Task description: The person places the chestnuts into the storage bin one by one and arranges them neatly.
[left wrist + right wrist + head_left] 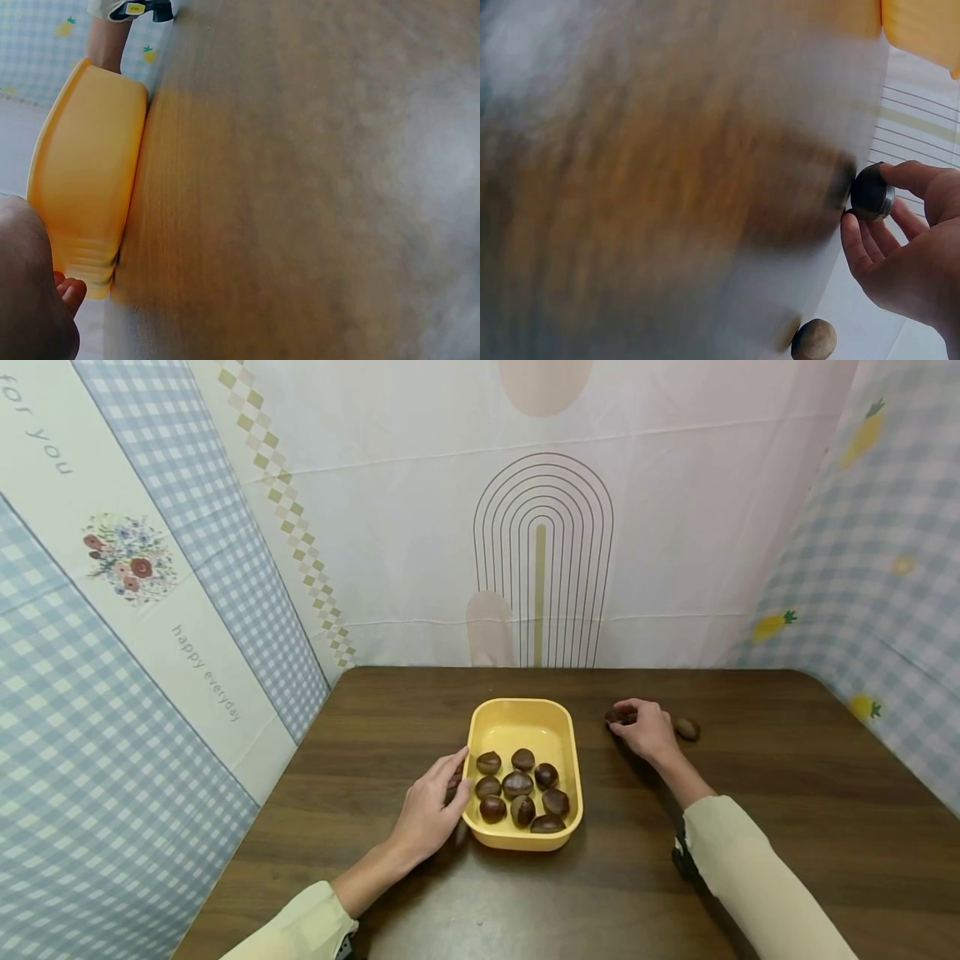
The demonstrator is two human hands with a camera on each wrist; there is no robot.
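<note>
A yellow rectangular box [525, 841] stands on the table, with several brown chestnuts [517, 784] in its near and middle part. Along the left side of the box, my left hand [427, 810] rests its thumb and fingertips at the rim. The left wrist view shows its small fingers bent beside the box's outer wall. To the right of the box, my right hand [647, 731] holds a dark chestnut [871, 192] between thumb and fingers, low at the tabletop. Another chestnut [687, 729], paler on its visible side, lies on the table just right of that hand.
The dark wood table [360, 727] reaches back to a pale printed cloth [405, 543]. Checked cloths [885, 577] hang at the sides. Each wrist carries a black strapped device, the right one seen below the sleeve [738, 852].
</note>
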